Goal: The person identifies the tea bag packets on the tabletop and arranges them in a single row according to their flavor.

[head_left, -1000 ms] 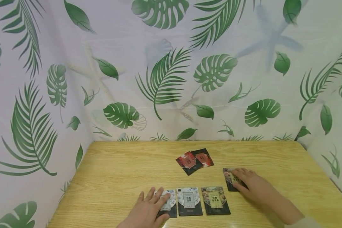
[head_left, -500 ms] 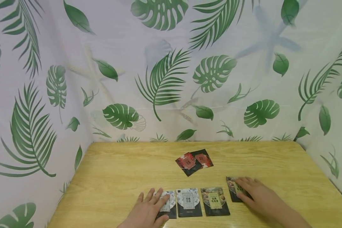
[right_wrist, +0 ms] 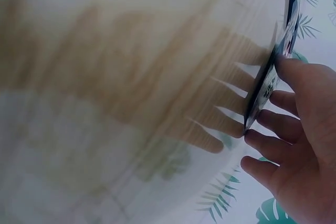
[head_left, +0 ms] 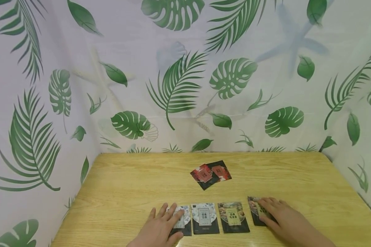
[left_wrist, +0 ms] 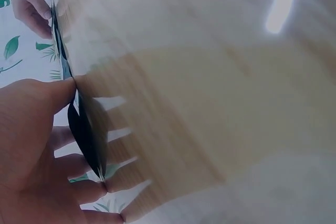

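Observation:
My left hand (head_left: pixel 159 226) rests with spread fingers on a white-and-black tea packet (head_left: pixel 187 227), partly covering it. To its right lie a second white-and-black tea packet (head_left: pixel 205 218) and a brown-and-black tea packet (head_left: pixel 234 217), flat in a row. My right hand (head_left: pixel 285 219) lies over another brown-and-black tea packet (head_left: pixel 253 206), fingers fairly straight, hiding much of its right side. This packet sits slightly farther back than the row, a small gap from its neighbour. In the right wrist view, thumb and fingertips touch the packet (right_wrist: pixel 262 90); in the left wrist view, the left thumb touches its packet's (left_wrist: pixel 86 135) edge.
Two red-and-black tea packets (head_left: pixel 205 176) overlap at an angle farther back on the wooden table (head_left: pixel 136 181). A leaf-patterned cloth (head_left: pixel 185 85) hangs behind the table and along both sides.
My right hand has slid its brown-and-black packet toward me and slightly to the right, nearer to level with the row. The left hand and the other packets stay in place.

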`<action>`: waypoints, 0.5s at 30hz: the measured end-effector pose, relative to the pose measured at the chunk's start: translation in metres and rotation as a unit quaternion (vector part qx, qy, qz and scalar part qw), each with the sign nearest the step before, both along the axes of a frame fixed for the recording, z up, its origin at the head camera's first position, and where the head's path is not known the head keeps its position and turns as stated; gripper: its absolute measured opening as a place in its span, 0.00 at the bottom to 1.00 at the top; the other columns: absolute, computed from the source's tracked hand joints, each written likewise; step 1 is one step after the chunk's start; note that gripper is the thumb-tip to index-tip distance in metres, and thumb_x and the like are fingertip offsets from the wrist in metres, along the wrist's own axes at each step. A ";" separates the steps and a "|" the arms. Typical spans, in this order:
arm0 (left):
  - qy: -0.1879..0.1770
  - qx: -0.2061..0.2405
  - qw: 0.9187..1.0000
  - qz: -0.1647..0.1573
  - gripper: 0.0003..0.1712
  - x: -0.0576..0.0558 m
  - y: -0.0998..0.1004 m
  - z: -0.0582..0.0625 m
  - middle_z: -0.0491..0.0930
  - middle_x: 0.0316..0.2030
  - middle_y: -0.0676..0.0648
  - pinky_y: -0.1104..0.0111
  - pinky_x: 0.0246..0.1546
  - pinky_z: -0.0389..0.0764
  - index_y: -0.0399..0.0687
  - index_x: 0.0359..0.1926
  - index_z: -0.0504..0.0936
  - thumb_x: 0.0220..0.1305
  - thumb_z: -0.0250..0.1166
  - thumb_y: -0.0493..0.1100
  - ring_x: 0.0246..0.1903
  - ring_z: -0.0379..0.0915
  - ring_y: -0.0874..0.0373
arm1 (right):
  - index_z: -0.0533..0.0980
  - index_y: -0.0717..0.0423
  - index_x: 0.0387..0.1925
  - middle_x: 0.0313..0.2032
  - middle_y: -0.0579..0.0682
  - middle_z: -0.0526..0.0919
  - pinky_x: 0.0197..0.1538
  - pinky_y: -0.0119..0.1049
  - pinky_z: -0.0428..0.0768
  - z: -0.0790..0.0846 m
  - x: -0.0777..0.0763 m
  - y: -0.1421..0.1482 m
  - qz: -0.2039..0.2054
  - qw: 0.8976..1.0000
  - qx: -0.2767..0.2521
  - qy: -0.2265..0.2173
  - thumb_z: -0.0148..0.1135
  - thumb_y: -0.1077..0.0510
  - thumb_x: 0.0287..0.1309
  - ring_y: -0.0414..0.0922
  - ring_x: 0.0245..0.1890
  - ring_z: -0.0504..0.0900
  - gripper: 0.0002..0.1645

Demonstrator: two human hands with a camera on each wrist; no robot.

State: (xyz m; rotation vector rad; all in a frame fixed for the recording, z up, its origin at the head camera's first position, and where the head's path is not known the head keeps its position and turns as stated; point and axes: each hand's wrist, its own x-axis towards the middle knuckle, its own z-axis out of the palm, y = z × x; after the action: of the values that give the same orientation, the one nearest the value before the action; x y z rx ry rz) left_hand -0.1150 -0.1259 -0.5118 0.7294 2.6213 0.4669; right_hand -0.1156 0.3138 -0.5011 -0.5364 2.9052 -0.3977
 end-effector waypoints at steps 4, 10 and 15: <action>0.003 -0.001 1.000 -0.001 0.39 0.001 0.001 0.002 0.60 0.81 0.40 0.27 0.69 0.62 0.60 0.82 0.63 0.78 0.55 0.67 0.79 0.56 0.32 | 0.75 0.58 0.71 0.67 0.63 0.80 0.68 0.70 0.71 0.000 0.003 0.001 0.001 1.000 -0.002 -0.013 0.56 0.33 0.75 0.66 0.67 0.78 0.40; 0.006 -0.001 1.000 -0.001 0.39 0.002 0.001 0.003 0.60 0.81 0.40 0.28 0.69 0.62 0.59 0.82 0.63 0.78 0.55 0.67 0.79 0.56 0.32 | 0.76 0.56 0.70 0.66 0.61 0.81 0.66 0.68 0.74 0.001 0.009 0.001 -0.004 1.000 0.006 -0.021 0.58 0.33 0.73 0.66 0.65 0.80 0.39; 0.006 0.009 1.000 0.000 0.39 0.003 0.001 0.003 0.61 0.81 0.39 0.27 0.69 0.62 0.58 0.81 0.65 0.78 0.56 0.66 0.79 0.56 0.31 | 0.77 0.55 0.69 0.64 0.60 0.82 0.64 0.67 0.77 0.000 0.013 0.001 0.002 1.000 0.008 -0.008 0.60 0.33 0.72 0.65 0.63 0.82 0.38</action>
State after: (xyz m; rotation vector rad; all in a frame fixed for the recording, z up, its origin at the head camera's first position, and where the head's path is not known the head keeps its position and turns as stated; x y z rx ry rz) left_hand -0.1122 -0.1252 -0.5091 0.7401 2.6324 0.4888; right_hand -0.1028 0.3144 -0.5008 -0.5342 2.8890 -0.3749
